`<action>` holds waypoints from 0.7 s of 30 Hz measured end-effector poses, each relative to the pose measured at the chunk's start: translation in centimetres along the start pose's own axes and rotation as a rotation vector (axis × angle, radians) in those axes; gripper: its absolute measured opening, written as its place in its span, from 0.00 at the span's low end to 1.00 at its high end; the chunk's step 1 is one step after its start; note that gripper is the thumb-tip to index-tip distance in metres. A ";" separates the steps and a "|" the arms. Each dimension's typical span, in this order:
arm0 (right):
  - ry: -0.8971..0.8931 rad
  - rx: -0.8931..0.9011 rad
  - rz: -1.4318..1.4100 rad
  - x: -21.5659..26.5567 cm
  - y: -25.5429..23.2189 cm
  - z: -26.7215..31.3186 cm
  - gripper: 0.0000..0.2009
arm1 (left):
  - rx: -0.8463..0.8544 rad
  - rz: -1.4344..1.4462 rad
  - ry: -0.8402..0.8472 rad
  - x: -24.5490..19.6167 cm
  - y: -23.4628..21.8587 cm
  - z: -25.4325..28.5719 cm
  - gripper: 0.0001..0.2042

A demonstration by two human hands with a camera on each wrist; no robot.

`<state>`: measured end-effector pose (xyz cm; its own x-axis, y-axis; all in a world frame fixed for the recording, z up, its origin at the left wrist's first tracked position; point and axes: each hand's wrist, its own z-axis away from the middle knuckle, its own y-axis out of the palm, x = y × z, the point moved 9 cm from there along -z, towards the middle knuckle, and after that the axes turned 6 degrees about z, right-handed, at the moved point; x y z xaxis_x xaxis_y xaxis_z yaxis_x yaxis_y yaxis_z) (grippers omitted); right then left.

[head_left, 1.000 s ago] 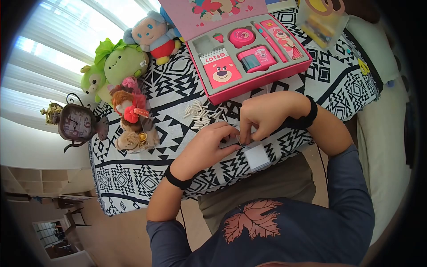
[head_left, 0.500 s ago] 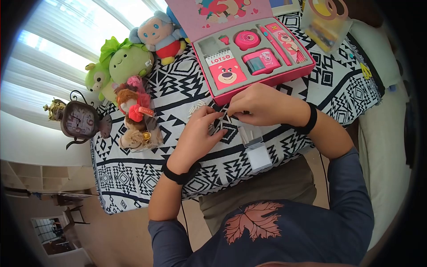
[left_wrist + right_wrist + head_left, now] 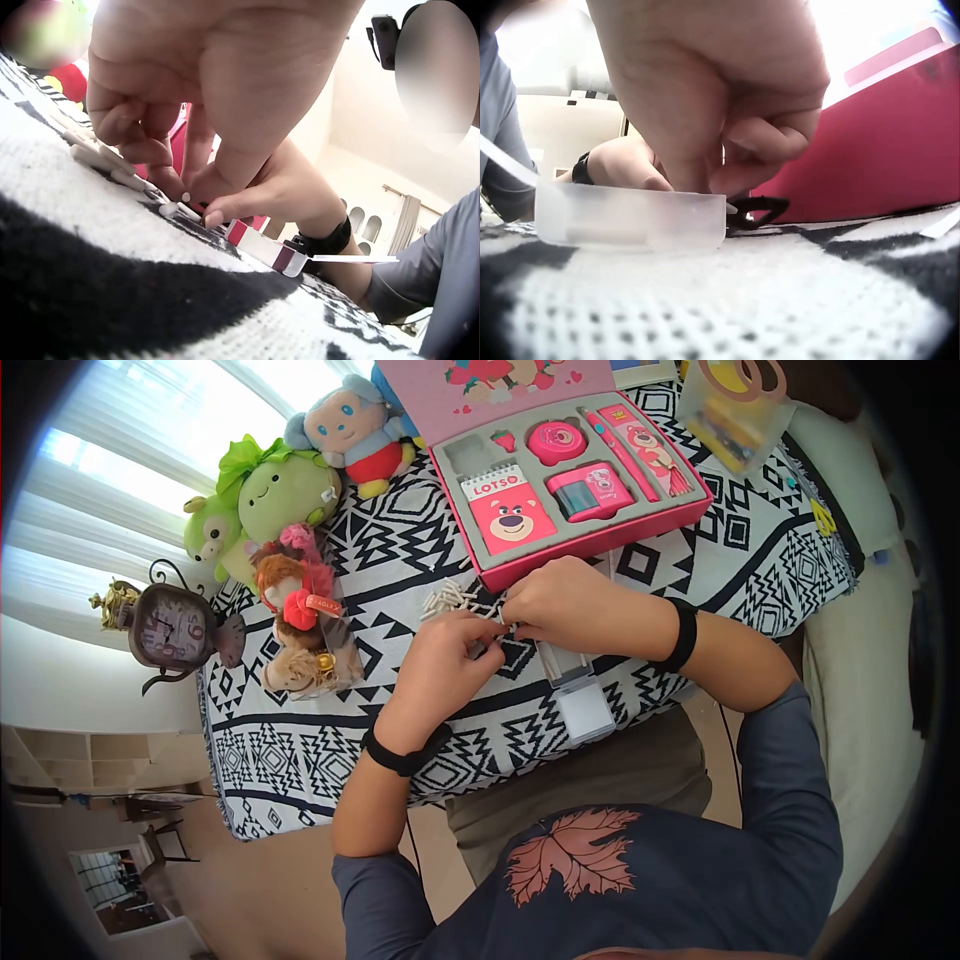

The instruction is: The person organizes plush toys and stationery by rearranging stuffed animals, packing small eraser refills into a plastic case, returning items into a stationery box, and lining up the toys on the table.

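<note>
Though wrist view shows left hand [image 3: 217, 82] pinching a stick [image 3: 186, 196], right hand's [image 3: 588, 606] grip's unclear.

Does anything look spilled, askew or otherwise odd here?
Only mildly: small white sticks lie in a loose, jumbled pile on the patterned cloth, outside the open clear case. No damage is visible.

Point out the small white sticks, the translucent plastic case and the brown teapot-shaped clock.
Small white sticks [image 3: 447, 600]: head view, middle of the pile.
Translucent plastic case [image 3: 630, 217]: right wrist view, side wall.
Brown teapot-shaped clock [image 3: 172, 630]: head view, dial.
</note>
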<state>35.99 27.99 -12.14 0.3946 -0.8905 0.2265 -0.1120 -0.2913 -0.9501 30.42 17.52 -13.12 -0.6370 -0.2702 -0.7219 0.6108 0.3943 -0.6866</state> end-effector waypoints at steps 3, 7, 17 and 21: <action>-0.014 -0.021 -0.130 -0.7 -1.3 0.1 0.08 | -0.037 0.145 -0.070 -0.7 -0.5 0.1 0.11; -0.088 0.077 -0.406 -1.0 -4.4 1.2 0.09 | 0.049 0.307 -0.152 -0.9 0.3 0.3 0.09; -0.081 0.236 -0.236 -0.7 -1.8 2.3 0.08 | 0.179 0.378 -0.178 -2.5 4.1 0.0 0.07; -0.099 0.294 -0.117 0.1 -2.1 2.3 0.06 | 0.126 0.242 -0.088 -3.0 3.6 -0.2 0.11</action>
<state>38.39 29.31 -10.65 0.4779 -0.8143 0.3295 0.2020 -0.2632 -0.9434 34.47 19.92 -13.46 -0.4258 -0.2592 -0.8669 0.7973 0.3455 -0.4949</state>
